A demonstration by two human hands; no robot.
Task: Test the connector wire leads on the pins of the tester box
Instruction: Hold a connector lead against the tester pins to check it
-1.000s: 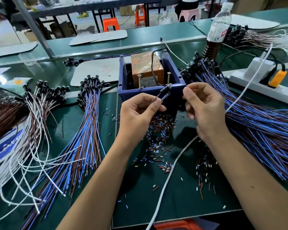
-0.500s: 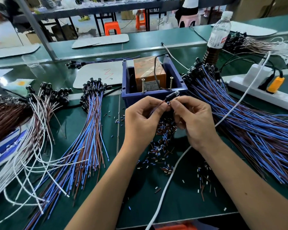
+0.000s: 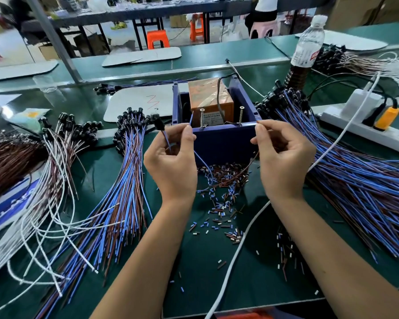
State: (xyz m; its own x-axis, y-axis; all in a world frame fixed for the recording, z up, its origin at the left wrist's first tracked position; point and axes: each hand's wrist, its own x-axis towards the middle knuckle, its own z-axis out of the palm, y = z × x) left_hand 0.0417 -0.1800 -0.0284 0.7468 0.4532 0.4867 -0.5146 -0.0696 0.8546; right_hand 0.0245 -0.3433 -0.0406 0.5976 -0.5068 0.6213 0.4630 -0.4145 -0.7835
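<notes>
Since half a second ago my two hands have drawn apart, spreading the leads toward the box. My left hand (image 3: pixel 171 155) pinches the blue lead (image 3: pixel 190 118) between thumb and forefinger, its tip standing just beside the left screw pin (image 3: pixel 202 118); the black connector (image 3: pixel 158 123) sticks up behind that hand's knuckles. My right hand (image 3: pixel 283 155) pinches the brown lead (image 3: pixel 251 162) at the front right corner of the tester box (image 3: pixel 221 143), near the right screw pin (image 3: pixel 241 115); I cannot tell whether it touches. Both hands hover at the box's near rim, with open bench (image 3: pixel 217 272) below my wrists. Cut insulation bits (image 3: pixel 224 180) litter the mat in front of the box. Wire bundles flank me: finished ones (image 3: pixel 124 180) left, a larger pile (image 3: pixel 355 176) right. A white cable (image 3: pixel 235 256) runs under my right forearm.
</notes>
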